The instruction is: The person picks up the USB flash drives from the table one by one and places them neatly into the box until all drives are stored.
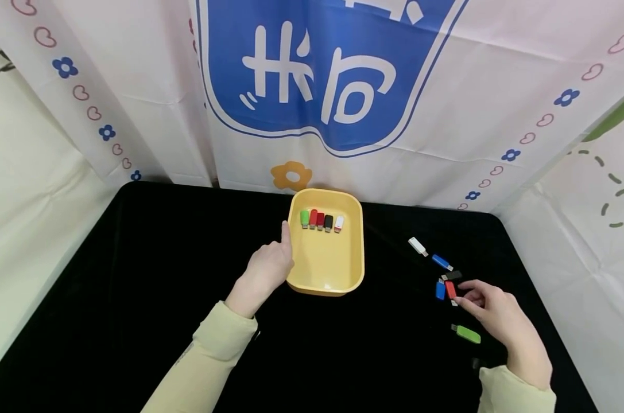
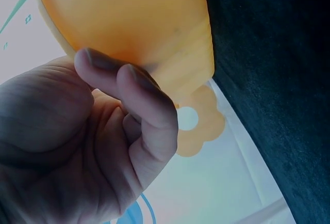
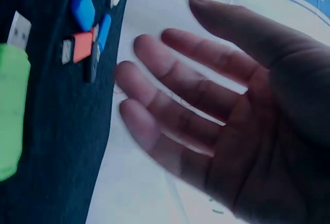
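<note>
The counter (image 1: 188,246) is spread in black, with a printed white curtain (image 1: 177,132) at twelve o'clock; on it a yellow tray (image 1: 326,269) holds five USB sticks (image 1: 320,221) in a row. At the tray's eight o'clock the left hand (image 1: 267,265) touches its wall, one finger straight, others curled; whether they grip, I cannot tell. The right hand (image 1: 499,314) has its fingers bent, parted and holding nothing, just beside a red USB stick (image 1: 450,289) at its ten o'clock.
</note>
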Tool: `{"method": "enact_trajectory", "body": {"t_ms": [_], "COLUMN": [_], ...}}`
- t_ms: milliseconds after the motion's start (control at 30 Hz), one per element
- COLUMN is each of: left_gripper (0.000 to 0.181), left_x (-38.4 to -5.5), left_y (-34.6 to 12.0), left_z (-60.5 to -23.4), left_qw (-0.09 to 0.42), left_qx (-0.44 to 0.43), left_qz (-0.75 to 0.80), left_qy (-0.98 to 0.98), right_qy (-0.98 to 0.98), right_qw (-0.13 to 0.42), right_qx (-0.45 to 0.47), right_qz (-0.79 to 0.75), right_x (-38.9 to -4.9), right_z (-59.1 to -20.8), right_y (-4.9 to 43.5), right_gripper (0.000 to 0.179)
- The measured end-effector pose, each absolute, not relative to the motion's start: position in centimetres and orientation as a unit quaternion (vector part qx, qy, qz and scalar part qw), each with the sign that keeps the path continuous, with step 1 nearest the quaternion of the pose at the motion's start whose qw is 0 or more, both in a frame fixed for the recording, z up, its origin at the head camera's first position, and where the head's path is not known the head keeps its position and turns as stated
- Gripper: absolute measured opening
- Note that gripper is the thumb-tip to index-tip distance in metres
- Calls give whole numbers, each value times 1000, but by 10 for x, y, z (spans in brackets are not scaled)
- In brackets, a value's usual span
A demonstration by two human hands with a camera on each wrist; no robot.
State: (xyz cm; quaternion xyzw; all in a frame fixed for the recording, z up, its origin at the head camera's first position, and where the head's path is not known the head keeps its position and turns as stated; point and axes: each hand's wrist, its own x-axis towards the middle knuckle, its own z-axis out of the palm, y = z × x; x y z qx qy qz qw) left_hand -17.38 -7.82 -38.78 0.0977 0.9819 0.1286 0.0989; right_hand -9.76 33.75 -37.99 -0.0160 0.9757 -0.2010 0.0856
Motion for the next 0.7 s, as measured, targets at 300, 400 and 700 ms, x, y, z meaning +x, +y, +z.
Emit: {"method": "enact_trajectory", "body": {"t_ms": [300,400,700], "left_gripper": [82,82,83], "left_x": [-174,-174,-174], "left_y": [-77,-78,-78], "left_z": [-388,-388,-387], "left_qw": [103,101,105], "left_qx": [97,98,98], "left_qz": [135,134,135], "left_qy": [981,981,980], "right_qy": [963,943,935], "right_qw": [167,215,237], "right_qx": [-17,6,29], "right_qz": [-213,-254,-264], "right_x": [-90,-91,-93], "right_z": [-393,-398,-406], "right_y": [353,353,347], "right_gripper": [26,28,22]}}
